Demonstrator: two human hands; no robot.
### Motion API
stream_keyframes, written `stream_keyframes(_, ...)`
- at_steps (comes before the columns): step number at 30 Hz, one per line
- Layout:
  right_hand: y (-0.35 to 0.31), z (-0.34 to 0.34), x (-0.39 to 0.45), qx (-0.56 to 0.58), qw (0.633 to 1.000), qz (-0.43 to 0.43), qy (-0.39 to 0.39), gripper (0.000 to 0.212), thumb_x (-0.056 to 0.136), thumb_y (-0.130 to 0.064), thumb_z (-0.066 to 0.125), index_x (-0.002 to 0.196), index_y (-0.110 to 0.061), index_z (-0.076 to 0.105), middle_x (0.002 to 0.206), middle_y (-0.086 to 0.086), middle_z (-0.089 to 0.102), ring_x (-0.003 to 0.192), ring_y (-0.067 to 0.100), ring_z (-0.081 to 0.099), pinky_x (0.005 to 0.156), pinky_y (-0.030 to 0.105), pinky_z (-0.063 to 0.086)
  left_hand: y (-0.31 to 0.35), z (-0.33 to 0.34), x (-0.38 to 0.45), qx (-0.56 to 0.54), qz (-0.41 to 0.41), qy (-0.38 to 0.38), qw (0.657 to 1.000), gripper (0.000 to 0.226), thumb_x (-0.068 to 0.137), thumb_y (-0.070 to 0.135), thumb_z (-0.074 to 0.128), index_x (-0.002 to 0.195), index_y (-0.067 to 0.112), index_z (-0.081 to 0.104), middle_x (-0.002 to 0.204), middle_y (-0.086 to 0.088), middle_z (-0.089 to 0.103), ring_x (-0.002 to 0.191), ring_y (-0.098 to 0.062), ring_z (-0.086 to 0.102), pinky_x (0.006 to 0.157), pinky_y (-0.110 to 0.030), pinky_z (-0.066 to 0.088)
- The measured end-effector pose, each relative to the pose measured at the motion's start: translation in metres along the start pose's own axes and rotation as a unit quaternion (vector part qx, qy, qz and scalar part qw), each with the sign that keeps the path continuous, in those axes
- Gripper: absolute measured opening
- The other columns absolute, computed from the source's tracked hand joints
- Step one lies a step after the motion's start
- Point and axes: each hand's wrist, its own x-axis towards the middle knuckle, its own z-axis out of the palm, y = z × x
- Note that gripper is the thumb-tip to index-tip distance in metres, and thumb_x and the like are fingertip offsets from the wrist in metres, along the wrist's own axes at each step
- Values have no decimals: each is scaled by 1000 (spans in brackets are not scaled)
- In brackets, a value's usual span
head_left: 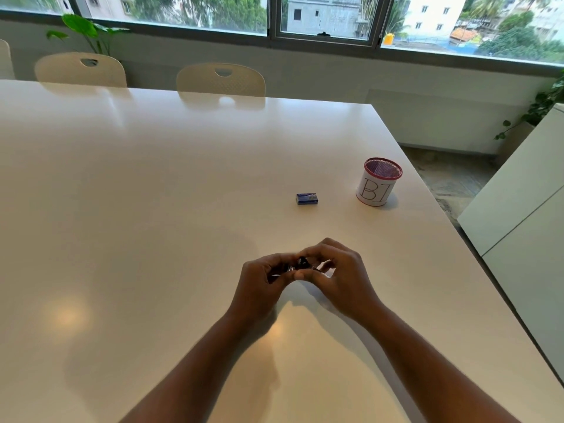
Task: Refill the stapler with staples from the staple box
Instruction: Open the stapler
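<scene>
A small black stapler (300,264) is held just above the white table (152,193), between both my hands. My left hand (262,285) grips its left end and my right hand (341,276) closes on its right end. Fingers hide most of the stapler, so I cannot tell whether it is open. The blue staple box (306,199) lies flat on the table beyond my hands, a little to the right, apart from them.
A mesh pen cup (379,182) with a red rim and a white paper label stands right of the staple box, near the table's right edge. Two cream chairs (221,79) sit at the far side. A white cabinet (518,224) stands to the right.
</scene>
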Motion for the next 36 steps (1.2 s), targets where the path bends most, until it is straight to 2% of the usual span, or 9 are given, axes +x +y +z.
stream_keyframes(4, -2, -2, 3, 41, 999, 29, -4, 29, 76, -33, 89, 102, -25, 80, 92, -11, 73, 84, 14, 71, 71, 34, 63, 2, -2, 2, 38, 18, 17, 999, 24, 87, 3, 80, 102, 21, 82, 92, 6, 83, 88, -9, 79, 78, -16, 57)
stream_keyframes(10, -2, 1, 1, 34, 999, 15, 12, 27, 80, -27, 89, 105, -21, 80, 91, -9, 73, 79, 14, 71, 71, 37, 61, 2, -3, -1, 91, 38, 23, 995, 20, 89, 2, 80, 100, 19, 79, 89, 1, 82, 83, -11, 80, 79, -30, 64)
stream_keyframes(18, -4, 1, -3, -53, 998, -45, 10, 24, 87, -27, 82, 106, -15, 75, 93, -7, 71, 77, 7, 65, 71, 13, 53, 7, 0, -5, 107, 58, 35, 992, 24, 87, -2, 80, 99, 19, 80, 87, 1, 82, 81, -12, 80, 79, -36, 66)
stream_keyframes(20, -4, 1, -3, -60, 997, -45, 2, 22, 88, -24, 81, 107, -15, 73, 93, -6, 72, 78, 6, 65, 73, 14, 54, 7, 0, -5, 113, 61, 42, 991, 21, 87, -2, 81, 98, 16, 81, 86, 0, 82, 80, -12, 80, 78, -35, 66)
stream_keyframes(24, 1, -11, -1, 67, 995, 60, 53, 23, 88, -4, 78, 102, -19, 69, 88, -5, 78, 83, 9, 76, 79, 32, 63, 3, 0, -4, 88, 13, 76, 993, 13, 87, -2, 81, 94, 8, 83, 83, 0, 82, 77, -15, 80, 77, -33, 66)
stream_keyframes(28, 7, -19, -8, 141, 980, 116, 77, 24, 91, -6, 75, 102, -25, 64, 91, 1, 80, 89, 16, 79, 86, 37, 63, 3, 2, -3, 58, -18, 61, 996, 16, 89, -1, 79, 95, 13, 83, 84, 1, 82, 77, -14, 80, 74, -22, 62)
stream_keyframes(30, 11, -21, -13, 195, 967, 128, 99, 19, 92, -9, 72, 104, -22, 63, 91, 4, 79, 91, 20, 79, 87, 35, 62, 2, 0, -2, 60, -27, 52, 996, 15, 90, 0, 78, 97, 12, 82, 85, 0, 83, 79, -15, 80, 75, -24, 62)
stream_keyframes(33, 22, -30, -20, 240, 952, 141, 128, 20, 97, 0, 65, 109, -15, 61, 98, 4, 80, 94, 21, 78, 85, 27, 61, 0, -2, -1, 74, -38, 37, 996, 16, 91, 2, 77, 101, 14, 81, 90, 1, 83, 84, -17, 80, 79, -35, 65)
stream_keyframes(36, 34, -42, -28, 221, 950, 170, 137, 28, 97, 4, 63, 116, -17, 62, 101, 0, 81, 99, 17, 77, 86, 25, 61, -1, -4, 0, 69, -40, 19, 997, 24, 91, 1, 77, 108, 18, 79, 99, 4, 83, 93, -14, 80, 85, -32, 64)
